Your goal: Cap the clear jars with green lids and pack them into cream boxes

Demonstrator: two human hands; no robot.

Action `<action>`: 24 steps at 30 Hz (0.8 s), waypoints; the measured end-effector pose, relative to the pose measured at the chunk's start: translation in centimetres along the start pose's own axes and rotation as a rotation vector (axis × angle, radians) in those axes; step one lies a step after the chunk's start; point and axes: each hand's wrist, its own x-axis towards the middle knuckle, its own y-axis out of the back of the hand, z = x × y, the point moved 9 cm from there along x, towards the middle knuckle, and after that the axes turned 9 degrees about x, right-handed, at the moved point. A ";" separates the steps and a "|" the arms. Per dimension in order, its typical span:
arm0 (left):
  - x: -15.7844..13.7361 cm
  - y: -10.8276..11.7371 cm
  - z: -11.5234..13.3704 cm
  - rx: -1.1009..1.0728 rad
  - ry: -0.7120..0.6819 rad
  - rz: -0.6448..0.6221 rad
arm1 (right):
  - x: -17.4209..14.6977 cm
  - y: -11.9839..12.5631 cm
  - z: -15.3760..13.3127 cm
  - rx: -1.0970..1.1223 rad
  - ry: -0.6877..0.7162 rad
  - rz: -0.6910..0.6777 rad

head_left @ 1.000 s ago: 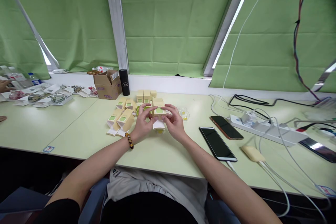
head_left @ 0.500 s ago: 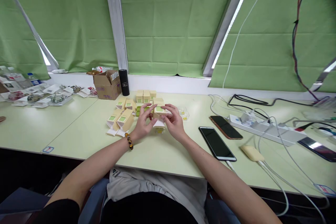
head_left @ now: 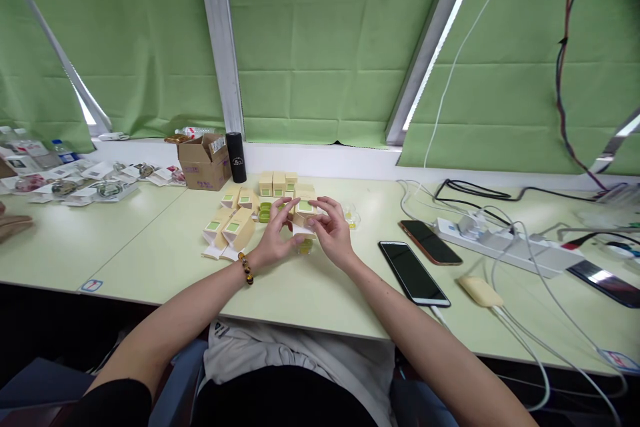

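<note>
Between my hands is a small cream cardboard box (head_left: 303,212) with a green label and an open white flap facing me. My left hand (head_left: 275,237) grips its left side, thumb near the flap. My right hand (head_left: 332,230) holds the right side, its thumb and fingers bent around the edge. Just below the flap shows a small clear container (head_left: 305,248) with something yellow in it, partly hidden. Left of my hands stand several like boxes (head_left: 239,228), some with flaps open. Small green containers (head_left: 265,212) sit behind my left hand.
More clear containers (head_left: 351,216) lie right of my right hand. Two phones (head_left: 414,273) and a power strip (head_left: 495,247) with cables are on the right. A brown carton (head_left: 204,161) and black cylinder (head_left: 236,157) stand at the back. Another person's hand (head_left: 14,221) is at far left.
My left thumb has moved down toward the box's white flap, and the box has shifted slightly. At the far left, the other person's hand has come further into view.
</note>
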 end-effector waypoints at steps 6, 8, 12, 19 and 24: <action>0.1 0.7 0.1 -0.017 0.030 0.094 | -0.3 -0.5 -0.8 -0.041 0.033 -0.058; 0.1 0.9 0.1 -0.016 0.037 0.116 | -0.4 -0.6 -1.0 -0.040 0.045 -0.084; 0.1 1.3 0.4 0.000 0.040 0.159 | -0.6 -1.0 -1.2 -0.024 0.048 -0.134; 0.1 1.9 0.7 0.027 0.046 0.216 | -0.9 -1.5 -1.4 0.006 0.052 -0.174; 0.1 2.0 0.9 0.057 0.032 0.231 | -1.0 -1.6 -1.2 0.006 0.037 -0.171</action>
